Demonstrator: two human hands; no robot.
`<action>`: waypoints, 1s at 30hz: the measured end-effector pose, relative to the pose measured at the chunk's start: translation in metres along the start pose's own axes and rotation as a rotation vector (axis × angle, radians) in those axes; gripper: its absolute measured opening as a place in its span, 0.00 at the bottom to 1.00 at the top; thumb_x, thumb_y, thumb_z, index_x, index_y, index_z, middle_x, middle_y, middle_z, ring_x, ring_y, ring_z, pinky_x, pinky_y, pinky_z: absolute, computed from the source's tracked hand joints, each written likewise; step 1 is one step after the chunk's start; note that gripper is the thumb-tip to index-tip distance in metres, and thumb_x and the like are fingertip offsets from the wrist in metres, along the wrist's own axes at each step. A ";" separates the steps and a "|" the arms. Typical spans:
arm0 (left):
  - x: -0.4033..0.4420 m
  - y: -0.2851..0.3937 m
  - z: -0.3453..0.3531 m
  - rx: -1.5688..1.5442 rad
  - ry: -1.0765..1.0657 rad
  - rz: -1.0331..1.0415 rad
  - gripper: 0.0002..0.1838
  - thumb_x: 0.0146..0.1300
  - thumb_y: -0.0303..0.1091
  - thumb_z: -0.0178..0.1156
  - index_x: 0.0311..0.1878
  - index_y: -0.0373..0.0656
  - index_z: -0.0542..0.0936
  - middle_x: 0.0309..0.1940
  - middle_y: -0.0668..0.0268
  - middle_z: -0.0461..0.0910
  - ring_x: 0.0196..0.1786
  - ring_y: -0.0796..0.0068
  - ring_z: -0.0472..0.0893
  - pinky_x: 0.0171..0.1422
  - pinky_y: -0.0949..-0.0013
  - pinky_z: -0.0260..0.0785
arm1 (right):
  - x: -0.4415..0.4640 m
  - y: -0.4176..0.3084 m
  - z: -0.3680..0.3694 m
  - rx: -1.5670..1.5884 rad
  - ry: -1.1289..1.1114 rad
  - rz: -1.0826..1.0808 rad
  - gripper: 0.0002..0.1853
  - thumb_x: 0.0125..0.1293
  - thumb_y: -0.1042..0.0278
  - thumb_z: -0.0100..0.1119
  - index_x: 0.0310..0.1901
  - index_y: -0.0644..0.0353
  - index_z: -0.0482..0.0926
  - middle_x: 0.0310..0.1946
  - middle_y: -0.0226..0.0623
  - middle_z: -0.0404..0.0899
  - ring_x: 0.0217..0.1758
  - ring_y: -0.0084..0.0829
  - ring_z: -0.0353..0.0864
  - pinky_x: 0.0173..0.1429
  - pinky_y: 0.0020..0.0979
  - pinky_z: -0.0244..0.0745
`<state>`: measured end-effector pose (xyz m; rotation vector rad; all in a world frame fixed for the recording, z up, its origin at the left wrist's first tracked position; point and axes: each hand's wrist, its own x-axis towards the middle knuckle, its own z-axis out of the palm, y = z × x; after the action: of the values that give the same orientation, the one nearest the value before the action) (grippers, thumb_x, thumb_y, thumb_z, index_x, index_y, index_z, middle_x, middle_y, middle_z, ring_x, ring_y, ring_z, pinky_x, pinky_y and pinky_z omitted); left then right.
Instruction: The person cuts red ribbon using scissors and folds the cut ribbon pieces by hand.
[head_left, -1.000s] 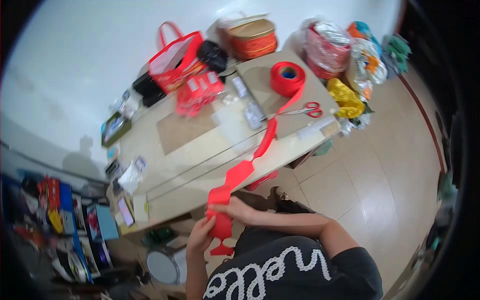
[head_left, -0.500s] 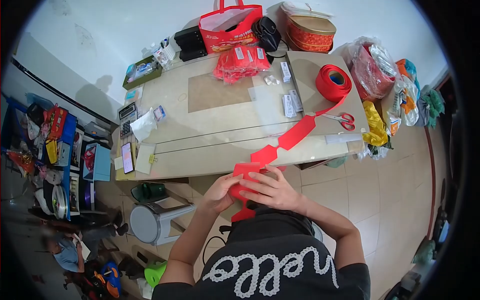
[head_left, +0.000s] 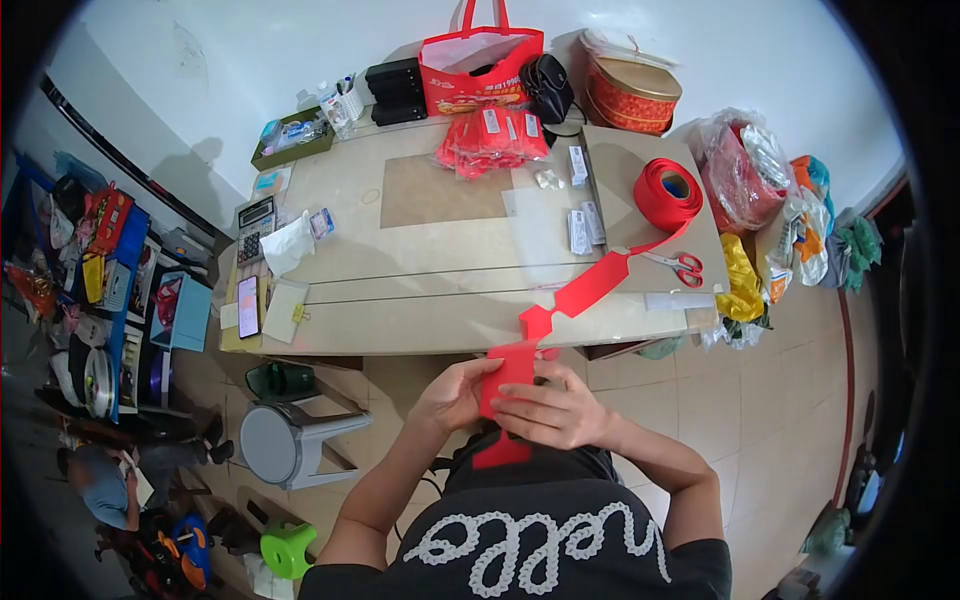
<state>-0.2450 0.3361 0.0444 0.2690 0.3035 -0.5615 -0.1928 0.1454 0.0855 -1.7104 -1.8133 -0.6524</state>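
Note:
A red ribbon (head_left: 595, 284), pinched in at intervals into angular sections, runs from a red roll (head_left: 652, 203) across the table's front edge to my hands. My left hand (head_left: 458, 393) grips the left side of a flat red section in front of my waist. On its right side, my right hand (head_left: 552, 408) holds the same ribbon with bent fingers, hiding part of it. Below my hands, a loose red end hangs against my dark clothing. Red-handled scissors (head_left: 684, 267) lie beside the roll, partly under the ribbon.
On the table (head_left: 400, 325) are clear-bagged red items (head_left: 490, 142), white labels (head_left: 579, 230), a calculator (head_left: 254, 232) and a phone (head_left: 248, 307). A red bag (head_left: 470, 85) stands behind. A grey stool (head_left: 275, 445) is at left; a seated person (head_left: 105, 490) is farther off.
My hands have shifted slightly right and lower in view, and the held red section shows more upright between them. The ribbon remains joined to the roll. The whole view has tilted a little.

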 end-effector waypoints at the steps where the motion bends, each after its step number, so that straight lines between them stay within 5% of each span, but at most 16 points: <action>1: 0.008 -0.001 0.003 -0.041 -0.009 0.003 0.20 0.67 0.28 0.43 0.61 0.30 0.62 0.55 0.53 0.71 0.55 0.66 0.73 0.59 0.63 0.68 | 0.003 -0.004 -0.007 0.033 -0.006 0.013 0.12 0.54 0.69 0.61 0.41 0.58 0.79 0.43 0.32 0.79 0.50 0.27 0.78 0.55 0.38 0.69; 7: 0.070 -0.009 -0.010 -0.288 -0.162 -0.040 0.21 0.66 0.27 0.46 0.61 0.27 0.61 0.58 0.50 0.67 0.62 0.64 0.69 0.65 0.63 0.63 | 0.015 -0.035 -0.051 0.173 -0.043 0.045 0.11 0.56 0.72 0.57 0.41 0.62 0.79 0.40 0.37 0.81 0.43 0.28 0.81 0.52 0.29 0.73; 16: 0.109 -0.003 0.009 -0.074 -0.134 -0.013 0.24 0.66 0.25 0.45 0.64 0.28 0.55 0.60 0.47 0.64 0.63 0.61 0.68 0.67 0.61 0.62 | 0.019 -0.061 -0.084 0.225 0.001 0.190 0.07 0.59 0.72 0.56 0.39 0.57 0.81 0.40 0.31 0.83 0.42 0.24 0.83 0.42 0.20 0.75; 25: 0.151 -0.013 0.005 -0.149 -0.255 -0.008 0.25 0.66 0.25 0.42 0.65 0.29 0.53 0.62 0.51 0.63 0.64 0.61 0.66 0.67 0.58 0.61 | 0.017 -0.070 -0.095 0.385 0.103 0.234 0.08 0.62 0.71 0.55 0.40 0.62 0.81 0.37 0.36 0.83 0.38 0.28 0.84 0.36 0.23 0.77; 30: 0.118 -0.011 0.045 0.277 -0.226 0.062 0.24 0.67 0.30 0.45 0.65 0.34 0.56 0.60 0.55 0.67 0.61 0.65 0.69 0.63 0.62 0.65 | 0.010 -0.034 -0.103 0.642 0.270 1.031 0.09 0.58 0.70 0.60 0.38 0.66 0.80 0.40 0.40 0.81 0.43 0.33 0.80 0.48 0.30 0.74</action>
<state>-0.1475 0.2559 0.0422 0.4768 -0.0026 -0.5668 -0.2206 0.0798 0.1682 -1.6774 -0.6417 0.1365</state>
